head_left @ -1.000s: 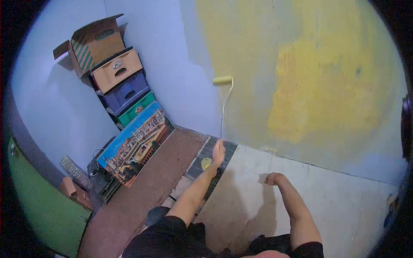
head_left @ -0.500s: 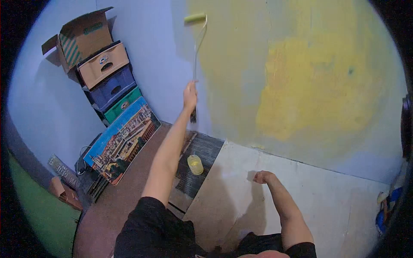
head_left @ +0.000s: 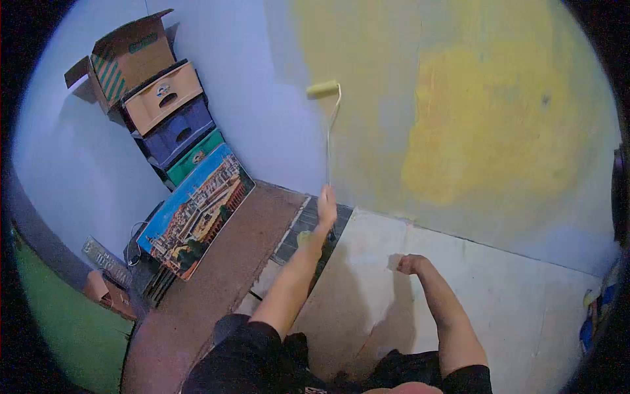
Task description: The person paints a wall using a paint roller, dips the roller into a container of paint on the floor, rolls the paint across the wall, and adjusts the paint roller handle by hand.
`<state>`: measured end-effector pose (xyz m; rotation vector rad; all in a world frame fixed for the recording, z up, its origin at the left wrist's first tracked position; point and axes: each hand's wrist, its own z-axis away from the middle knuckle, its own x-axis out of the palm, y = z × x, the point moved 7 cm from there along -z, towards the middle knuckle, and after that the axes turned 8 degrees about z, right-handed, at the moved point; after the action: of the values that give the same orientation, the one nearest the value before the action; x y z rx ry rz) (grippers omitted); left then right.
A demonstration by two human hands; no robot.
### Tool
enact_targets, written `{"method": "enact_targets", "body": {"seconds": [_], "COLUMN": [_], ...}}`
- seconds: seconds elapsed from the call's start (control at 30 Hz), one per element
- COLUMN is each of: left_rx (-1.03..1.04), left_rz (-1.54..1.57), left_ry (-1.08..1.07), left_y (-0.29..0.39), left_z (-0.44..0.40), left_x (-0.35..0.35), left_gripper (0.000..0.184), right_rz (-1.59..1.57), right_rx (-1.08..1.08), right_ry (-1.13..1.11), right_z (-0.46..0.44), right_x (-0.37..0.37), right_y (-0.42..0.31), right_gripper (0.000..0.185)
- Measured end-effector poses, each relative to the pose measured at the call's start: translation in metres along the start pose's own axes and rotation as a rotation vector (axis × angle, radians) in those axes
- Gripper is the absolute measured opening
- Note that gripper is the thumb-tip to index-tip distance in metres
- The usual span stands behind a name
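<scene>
A long-handled paint roller (head_left: 322, 90) has its pale yellow sleeve against the wall (head_left: 367, 98), near the left border of the yellow paint. Wrapped round its handle is my left hand (head_left: 327, 209), low in front of the wall. My right hand (head_left: 411, 264) hangs over the pale floor sheet with its fingers curled; whether anything is inside them is hidden. Partly behind my left forearm, a yellowish container (head_left: 304, 238) stands on the dark striped mat (head_left: 286, 251).
At the left, a cardboard box (head_left: 137, 59) tops stacked crates (head_left: 164, 98). A cityscape picture (head_left: 197, 211) leans against them. A small open box (head_left: 108, 294) lies by the green surface (head_left: 59, 315). Blue items (head_left: 586, 333) sit at the right edge.
Since half a second ago, my left hand and the roller have come down the wall, and my forearm again partly covers the container. My right hand stays curled in much the same place.
</scene>
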<state>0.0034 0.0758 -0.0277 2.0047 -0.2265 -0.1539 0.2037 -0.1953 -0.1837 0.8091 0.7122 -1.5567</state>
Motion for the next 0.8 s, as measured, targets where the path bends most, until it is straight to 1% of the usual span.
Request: {"method": "enact_targets", "body": {"seconds": [0.03,0.07,0.1,0.17,0.2,0.27,0.3,0.33,0.37,0.4,0.43,0.5,0.57,0.6,0.67,0.73,0.77,0.8], "left_rx": [-0.061,-0.038,-0.017,-0.191,-0.207,-0.24,-0.251,-0.261,-0.269,-0.092,-0.09,-0.089,-0.202,-0.257,-0.214,-0.19,-0.188,-0.185], "left_rz": [-0.036,0.003,0.041,0.061,0.013,-0.084,-0.067,-0.048,-0.03,-0.048,-0.092,-0.182,-0.237,-0.265,-0.136,-0.024,0.022,0.066], "left_ry": [-0.016,-0.016,-0.016,0.002,-0.013,-0.04,-0.051,-0.063,-0.078,-0.07,-0.055,-0.021,-0.032,-0.035,0.037,0.079,0.084,0.091], "left_y": [-0.011,-0.021,-0.028,-0.044,-0.051,-0.066,-0.07,-0.072,-0.074,-0.086,-0.09,-0.088,-0.062,-0.052,-0.058,-0.053,-0.031,-0.01], "left_z": [0.029,0.054,0.077,0.12,0.137,0.164,0.172,0.177,0.182,0.177,0.175,0.169,0.167,0.167,0.172,0.175,0.172,0.166], "left_x": [0.005,0.009,0.013,0.017,0.014,0.01,0.009,0.008,0.007,0.006,0.005,0.001,-0.001,-0.002,-0.003,-0.001,0.001,0.001], "left_gripper": [0.032,0.031,0.03,0.03,0.03,0.03,0.03,0.031,0.032,0.031,0.03,0.029,0.028,0.028,0.027,0.027,0.027,0.027], "right_rz": [0.013,0.019,0.01,-0.01,-0.032,-0.042,-0.045,0.029,-0.079,-0.188,-0.299,-0.323,-0.511,-0.52,-0.531,-0.589,-0.618,-0.687], "right_rx": [0.004,-0.09,-0.084,-0.076,-0.049,-0.052,-0.056,-0.118,-0.114,-0.111,-0.108,-0.226,-0.164,-0.29,-0.543,-0.475,-0.441,-0.514], "right_ry": [-0.004,0.043,0.049,0.053,0.041,0.005,-0.014,-0.021,0.009,0.038,0.07,0.009,-0.073,0.047,0.286,0.218,0.182,0.305], "right_z": [0.013,0.037,0.027,0.0,0.018,-0.031,-0.048,-0.026,-0.003,0.02,0.039,0.05,0.026,0.016,0.009,0.027,0.035,0.038], "right_x": [-0.013,-0.034,-0.029,-0.013,-0.023,0.012,0.026,0.007,-0.012,-0.03,-0.046,-0.055,-0.034,-0.034,-0.031,-0.042,-0.048,-0.06], "right_y": [-0.007,-0.024,-0.019,-0.012,-0.016,-0.002,0.005,-0.012,-0.025,-0.038,-0.048,-0.072,-0.078,-0.09,-0.113,-0.138,-0.152,-0.164], "right_gripper": [0.041,0.041,0.039,0.038,0.04,0.038,0.037,0.045,0.044,0.043,0.043,0.055,0.063,0.065,0.071,0.066,0.064,0.059]}}
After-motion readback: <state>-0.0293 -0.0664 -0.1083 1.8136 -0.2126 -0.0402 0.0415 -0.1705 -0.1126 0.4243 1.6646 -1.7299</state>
